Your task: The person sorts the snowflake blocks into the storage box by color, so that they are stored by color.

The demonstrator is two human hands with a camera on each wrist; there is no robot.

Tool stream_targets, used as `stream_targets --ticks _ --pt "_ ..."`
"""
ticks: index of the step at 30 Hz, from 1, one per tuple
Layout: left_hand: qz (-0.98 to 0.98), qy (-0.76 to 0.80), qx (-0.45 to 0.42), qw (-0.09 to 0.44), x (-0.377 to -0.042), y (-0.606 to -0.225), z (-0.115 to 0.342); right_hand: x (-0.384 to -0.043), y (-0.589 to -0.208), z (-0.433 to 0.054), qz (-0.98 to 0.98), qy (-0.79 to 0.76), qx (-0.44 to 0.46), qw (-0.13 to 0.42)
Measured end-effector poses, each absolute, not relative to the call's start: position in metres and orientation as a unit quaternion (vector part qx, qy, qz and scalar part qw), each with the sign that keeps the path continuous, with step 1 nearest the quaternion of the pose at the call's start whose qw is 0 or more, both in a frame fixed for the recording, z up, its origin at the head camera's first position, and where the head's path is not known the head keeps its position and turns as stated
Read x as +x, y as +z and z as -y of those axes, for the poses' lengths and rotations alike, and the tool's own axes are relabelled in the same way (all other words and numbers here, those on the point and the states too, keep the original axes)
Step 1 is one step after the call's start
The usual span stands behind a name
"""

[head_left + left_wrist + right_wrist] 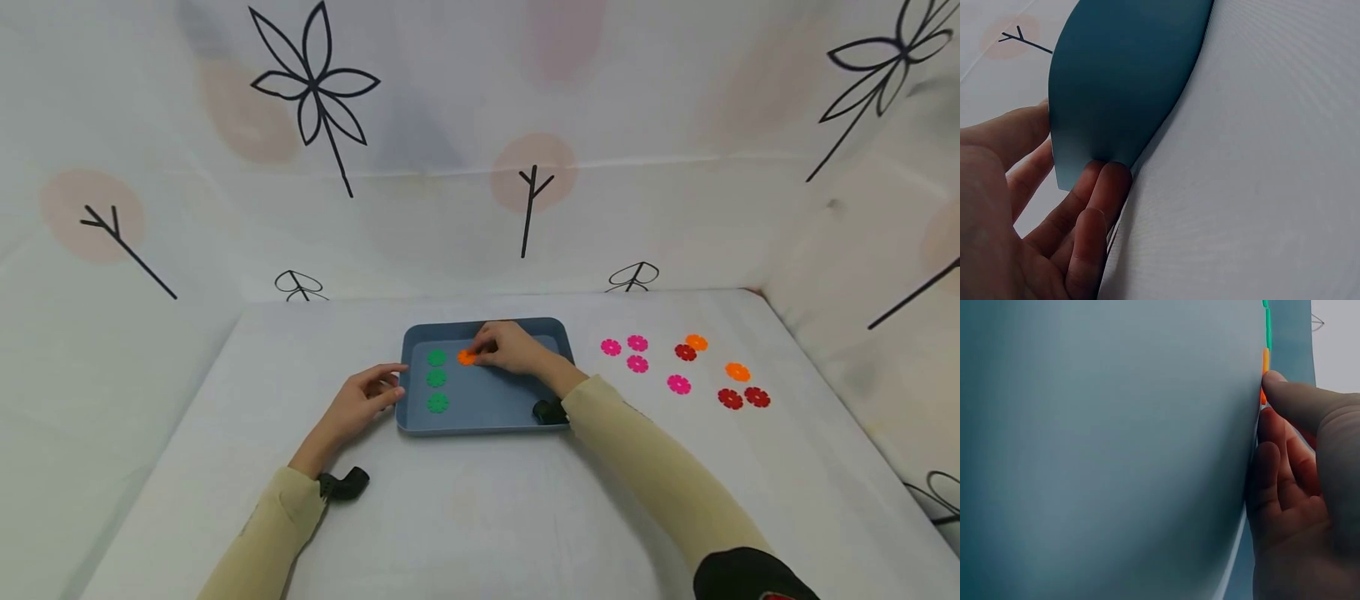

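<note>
A blue-grey tray (480, 423) lies on the white-covered table. Inside it, along the left, three green flower-shaped pieces (437, 378) form a column. To the right of the top one, my right hand (513, 348) pinches an orange flower-shaped piece (466, 357) with thumb and fingertips, low over the tray floor; part of the piece is hidden by the fingers. At the tray's left side my left hand (365, 398) holds the edge. In the left wrist view its fingers (1110, 187) lie against the outer wall, with another digit at the rim.
Right of the tray lie several pink flower pieces (637, 364), several dark red ones (731, 399) and two orange ones (738, 372), one overlapping a red. Patterned white fabric walls (450, 233) stand behind and at both sides. A black wrist device (550, 412) hangs over the tray's front right corner.
</note>
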State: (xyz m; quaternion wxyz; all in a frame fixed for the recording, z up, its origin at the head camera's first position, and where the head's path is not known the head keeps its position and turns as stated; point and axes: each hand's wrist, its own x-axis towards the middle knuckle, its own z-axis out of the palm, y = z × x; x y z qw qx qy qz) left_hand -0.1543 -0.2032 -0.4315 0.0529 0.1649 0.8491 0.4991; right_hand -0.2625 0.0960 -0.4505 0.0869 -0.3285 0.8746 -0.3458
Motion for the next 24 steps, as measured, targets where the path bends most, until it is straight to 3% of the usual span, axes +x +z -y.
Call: stream_targets --ticks 24 --pt "-0.849 0.499 0.162 0.054 -0.155 -0.43 0.202 -0.266 -0.433 -0.119 -0.869 -0.377 -0.296 0.122"
